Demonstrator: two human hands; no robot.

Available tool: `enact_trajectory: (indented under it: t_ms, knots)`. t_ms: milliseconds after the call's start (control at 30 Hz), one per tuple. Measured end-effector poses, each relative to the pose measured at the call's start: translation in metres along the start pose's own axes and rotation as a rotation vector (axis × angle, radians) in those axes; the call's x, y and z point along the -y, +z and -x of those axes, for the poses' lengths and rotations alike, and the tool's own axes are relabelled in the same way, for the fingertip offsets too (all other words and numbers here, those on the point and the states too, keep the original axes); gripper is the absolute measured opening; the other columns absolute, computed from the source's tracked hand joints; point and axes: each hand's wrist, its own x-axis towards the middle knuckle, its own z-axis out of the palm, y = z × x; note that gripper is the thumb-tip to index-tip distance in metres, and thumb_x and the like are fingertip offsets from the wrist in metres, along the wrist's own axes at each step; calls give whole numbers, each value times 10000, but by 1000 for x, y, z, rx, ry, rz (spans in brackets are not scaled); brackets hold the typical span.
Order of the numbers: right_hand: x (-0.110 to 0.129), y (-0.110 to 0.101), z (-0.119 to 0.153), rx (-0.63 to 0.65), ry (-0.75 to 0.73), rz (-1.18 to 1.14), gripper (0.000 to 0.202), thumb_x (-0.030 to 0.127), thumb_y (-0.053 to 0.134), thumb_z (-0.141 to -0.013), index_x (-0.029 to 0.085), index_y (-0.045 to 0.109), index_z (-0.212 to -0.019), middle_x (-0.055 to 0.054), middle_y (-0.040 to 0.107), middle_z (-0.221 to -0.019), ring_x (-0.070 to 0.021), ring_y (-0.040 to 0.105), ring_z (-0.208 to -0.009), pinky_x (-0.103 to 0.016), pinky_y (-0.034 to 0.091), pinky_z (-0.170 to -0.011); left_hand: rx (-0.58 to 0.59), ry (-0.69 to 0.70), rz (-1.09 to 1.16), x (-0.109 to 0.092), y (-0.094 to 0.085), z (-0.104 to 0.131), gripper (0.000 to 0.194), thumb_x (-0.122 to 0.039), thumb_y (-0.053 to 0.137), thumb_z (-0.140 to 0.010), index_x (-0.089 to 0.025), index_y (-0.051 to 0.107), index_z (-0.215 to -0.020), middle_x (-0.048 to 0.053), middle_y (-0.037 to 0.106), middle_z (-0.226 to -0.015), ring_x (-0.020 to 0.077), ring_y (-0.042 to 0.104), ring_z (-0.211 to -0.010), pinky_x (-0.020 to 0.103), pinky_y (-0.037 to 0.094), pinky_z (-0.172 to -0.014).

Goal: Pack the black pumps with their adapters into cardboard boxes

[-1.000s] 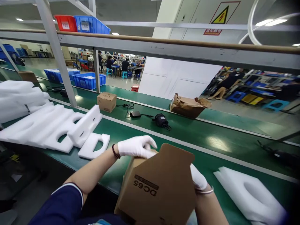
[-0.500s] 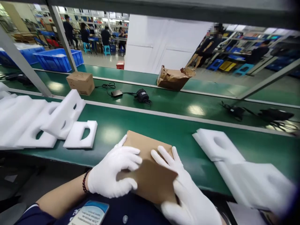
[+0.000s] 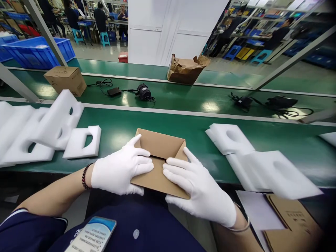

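Note:
A brown cardboard box [image 3: 160, 141] lies at the front edge of the green bench, its far wall upright and a flap folded inward on the near side. My left hand [image 3: 122, 168], in a white glove, grips the box's left side, with fingers on the flap and the thumb at the near edge. On the right side my right hand [image 3: 193, 180], also gloved in white, has its fingers pressed on the flap and its thumb under the near edge. The inside of the box is mostly hidden by the flap and fingers.
White foam pieces [image 3: 61, 120] are piled at the left; more foam [image 3: 273, 171] lies at the right. Behind are a closed carton [image 3: 67, 80], a black device [image 3: 144, 92] with cable, a crumpled paper bag [image 3: 183, 71] and a blue crate [image 3: 39, 52]. Flat cardboard [image 3: 296, 217] rests lower right.
The box has tilted so its far wall and opening show. Both hands have shifted on it, fingers now flatter on the near flap. The view has tipped downward.

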Motion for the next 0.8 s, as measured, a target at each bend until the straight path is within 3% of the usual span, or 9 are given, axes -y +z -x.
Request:
enact_trajectory:
  t_ms: [100,167,267,400,467,567,667,733,800]
  knots:
    - [-27,31,23,-214,228,-264,846,747,618,-784,335,401,-1491,-108,348,-1579,-352,278,-1468,-602,146,-1202,-110,-93,26,10,-2,13,632,-487,754,-770,-274,574,-1338,143,551,-1417,405,418,-1379,705,-6,-1174]
    - [-48,62,37,-311,399,-570,1014,857,469,-776,342,135,-1583,-100,111,-1656,-322,166,-1502,-566,234,-1189,-197,-220,73,23,-7,30,673,-522,766,-752,-312,569,-1360,99,462,-1511,405,316,-1447,663,30,-1201]
    - [-69,110,39,-265,563,-895,1086,838,514,-777,288,51,-1591,-147,210,-1627,-296,322,-1456,-520,369,-1134,-418,-456,227,55,-10,57,678,-569,768,-725,-303,609,-1327,56,482,-1502,402,281,-1464,574,147,-1228]
    - [-83,141,11,-445,850,-798,919,669,664,-762,170,385,-1482,-181,497,-1462,-298,513,-1328,-480,445,-1093,-676,-578,553,107,7,70,755,-649,655,-783,-181,560,-1368,132,524,-1455,384,385,-1413,482,297,-1198]
    - [-91,137,-4,-531,950,-659,767,613,678,-735,157,544,-1337,-169,624,-1318,-311,603,-1217,-473,507,-1028,-835,-627,563,125,14,63,811,-647,621,-808,-143,475,-1426,171,479,-1483,367,410,-1399,477,312,-1188]
    - [-105,110,-15,-482,959,-413,473,561,692,-698,193,692,-994,-123,745,-986,-331,703,-957,-463,590,-836,-1052,-680,183,125,7,37,880,-647,654,-780,-177,393,-1477,155,365,-1560,371,294,-1459,509,186,-1227]
    - [-111,65,-24,-490,808,-43,362,577,640,-772,219,689,-793,-92,722,-750,-303,701,-742,-409,574,-694,-745,-510,-232,100,-14,-1,933,-618,766,-681,-221,433,-1457,134,396,-1540,412,294,-1439,523,180,-1217]
    - [-110,27,-37,-559,680,184,411,607,594,-832,211,697,-791,-78,690,-677,-269,676,-664,-370,548,-666,-528,-494,-375,86,-30,-29,667,-518,701,-792,-209,542,-1361,158,572,-1358,403,482,-1286,516,340,-1116]
    - [-108,-13,-57,-690,612,341,450,618,561,-876,193,711,-875,-83,700,-746,-259,678,-718,-357,539,-717,-489,-622,-486,83,-43,-51,360,-389,529,-925,-186,640,-1201,160,672,-1104,365,591,-1106,476,445,-964]
